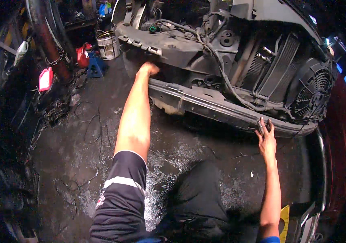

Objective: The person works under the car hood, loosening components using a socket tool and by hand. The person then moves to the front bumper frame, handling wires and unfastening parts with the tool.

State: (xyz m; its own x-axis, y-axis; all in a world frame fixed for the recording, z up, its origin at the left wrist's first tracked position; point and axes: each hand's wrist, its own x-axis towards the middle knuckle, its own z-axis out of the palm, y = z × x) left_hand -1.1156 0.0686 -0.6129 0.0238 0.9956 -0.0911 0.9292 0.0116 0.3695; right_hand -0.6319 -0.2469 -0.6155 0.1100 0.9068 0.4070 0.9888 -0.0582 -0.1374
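Note:
A vehicle front end with its inner parts exposed fills the upper right. My left hand (pixel 148 69) reaches to the dark gap at the left end of a long black front beam (pixel 225 109); its fingers are blurred and partly hidden. My right hand (pixel 265 135) rests on the beam's right part with fingers apart. Above the beam are a looped dark hose (pixel 221 65), upright radiator-like cores (pixel 282 62) and a round black fan (pixel 310 91). A slotted dark panel (pixel 156 50) sits just above my left hand.
At upper left stand a white bucket (pixel 108 46), a blue stand (pixel 95 65), red containers (pixel 83 54) and a red-and-white bottle (pixel 45 79). Thin cables lie on the stained floor (pixel 80 154). A dark red car body (pixel 339 154) is at right, a yellow object (pixel 284 222) below.

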